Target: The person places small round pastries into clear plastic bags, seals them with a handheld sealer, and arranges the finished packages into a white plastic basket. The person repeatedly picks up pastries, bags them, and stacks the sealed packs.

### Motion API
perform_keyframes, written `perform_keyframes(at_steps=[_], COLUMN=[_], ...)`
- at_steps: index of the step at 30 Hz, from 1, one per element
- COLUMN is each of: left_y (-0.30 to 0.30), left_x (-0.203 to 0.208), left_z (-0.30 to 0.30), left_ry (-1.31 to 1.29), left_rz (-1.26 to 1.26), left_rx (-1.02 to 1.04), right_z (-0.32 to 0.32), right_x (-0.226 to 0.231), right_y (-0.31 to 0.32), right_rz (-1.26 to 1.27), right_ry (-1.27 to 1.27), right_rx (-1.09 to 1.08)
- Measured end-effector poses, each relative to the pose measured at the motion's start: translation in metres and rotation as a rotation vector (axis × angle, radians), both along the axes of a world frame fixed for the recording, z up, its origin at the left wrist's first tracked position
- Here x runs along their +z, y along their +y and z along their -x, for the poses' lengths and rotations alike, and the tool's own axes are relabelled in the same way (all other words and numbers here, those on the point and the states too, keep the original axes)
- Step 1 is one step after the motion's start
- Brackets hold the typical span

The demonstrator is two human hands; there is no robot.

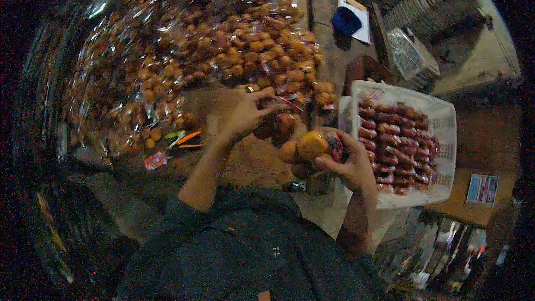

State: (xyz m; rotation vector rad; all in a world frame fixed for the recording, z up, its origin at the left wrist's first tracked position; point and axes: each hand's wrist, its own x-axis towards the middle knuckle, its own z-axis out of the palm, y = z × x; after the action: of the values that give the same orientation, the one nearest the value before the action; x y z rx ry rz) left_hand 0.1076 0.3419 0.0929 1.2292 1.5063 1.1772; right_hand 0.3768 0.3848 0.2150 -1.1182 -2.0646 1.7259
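Observation:
My right hand [351,164] is closed around a clear plastic packet of round orange-brown balls [312,144], its thumb pressed on the near side. To the left, my left hand [248,117] has its fingers drawn together beside a darker reddish-brown clump [281,126]; blur hides what is in the fingers. A thin red strip [291,104] shows just past its fingertips. Beyond both hands, a large heap of similar shiny packets [256,50] covers much of the work table [253,164].
A white plastic crate [446,153] with rows of reddish-brown packets stands at the right. Orange and green-handled tools [186,138] and a small red packet [155,160] lie left of my left forearm. At the far right are a dark blue round object [346,20] and a white basket [412,56].

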Motion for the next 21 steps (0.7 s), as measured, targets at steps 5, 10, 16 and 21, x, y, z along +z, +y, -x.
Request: perform_keyframes(at_steps=[5,10,16,21], left_y=[0.036,0.068,0.11,0.131], left_x=[0.06,0.083,0.096,0.105], left_z=[-0.102,-0.175,-0.282,-0.354], left_ry=[-0.239,-0.786,-1.191,-0.55], left_rz=[-0.156,0.006,0.137,-0.072], left_rx=[-0.257,-0.354,-0.518,-0.285], right_z=[-0.052,-0.129,-0.202,-0.277], right_x=[0.028,0.041,0.052,0.072], right_y=[0.01,0.017,0.046,0.12], right_rz=[-0.544,-0.096,-0.226,-0.798], right_ry=[-0.146,0.214,0.238,-0.126], right_rx=[0.082,-0.338,-0.471,-0.621])
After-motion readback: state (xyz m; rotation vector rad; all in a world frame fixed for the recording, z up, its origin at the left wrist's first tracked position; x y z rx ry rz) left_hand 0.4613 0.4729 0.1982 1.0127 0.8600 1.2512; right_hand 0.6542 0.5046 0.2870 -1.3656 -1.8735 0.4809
